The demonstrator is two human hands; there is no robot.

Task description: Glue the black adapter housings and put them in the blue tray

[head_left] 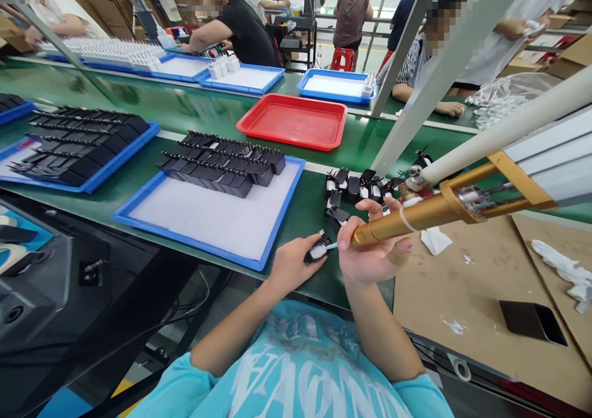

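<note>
My left hand (291, 264) is closed around a small black and white plug part (318, 249), held just above the green belt (185, 113). My right hand (374, 245) grips the gold nozzle of a hanging dispenser tool (416, 216), and its blue tip touches the part. A loose pile of the same black parts (356, 190) lies on the belt just beyond my hands. To the left sits a blue tray (208, 211) with rows of black parts at its far end.
A red tray (293, 122) lies further back, and blue trays hold more black parts at the left. Brown cardboard (472, 295) with a phone and white scraps covers the bench at right. Several people work along the far side. A grey metal post slants overhead.
</note>
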